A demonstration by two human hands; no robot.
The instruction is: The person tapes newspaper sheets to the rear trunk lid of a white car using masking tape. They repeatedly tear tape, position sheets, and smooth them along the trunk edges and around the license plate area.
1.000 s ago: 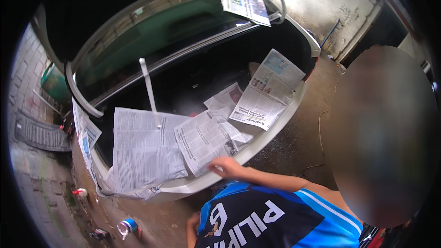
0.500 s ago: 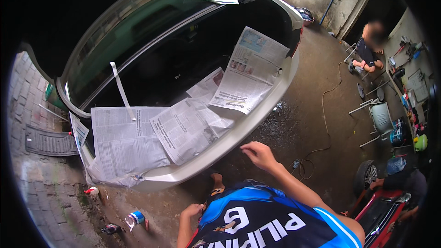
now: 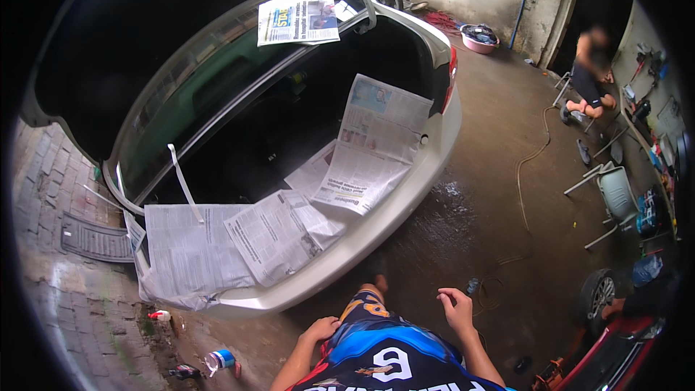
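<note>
My left hand is low by my shorts, its fingers loosely bent against the thigh, and no object shows in it. On the other side my right hand hangs in the air with fingers apart, holding nothing. Ahead stands a white car with its rear hatch up. Newspaper sheets cover the left of its rear bumper, and another newspaper sheet drapes over the right part. A folded newspaper lies at the top near the hatch hinge. A white strip hangs down toward the left sheets.
At lower left a blue-and-white can stands near a red-and-white bottle. A hose snakes across the wet floor. To the right are a plastic chair, a wheel, a red car part and a seated person.
My view has shifted, so the car sits lower and a motorcycle shows at the top. My right hand has drawn back toward my body, away from the bumper. The newspapers stay put.
</note>
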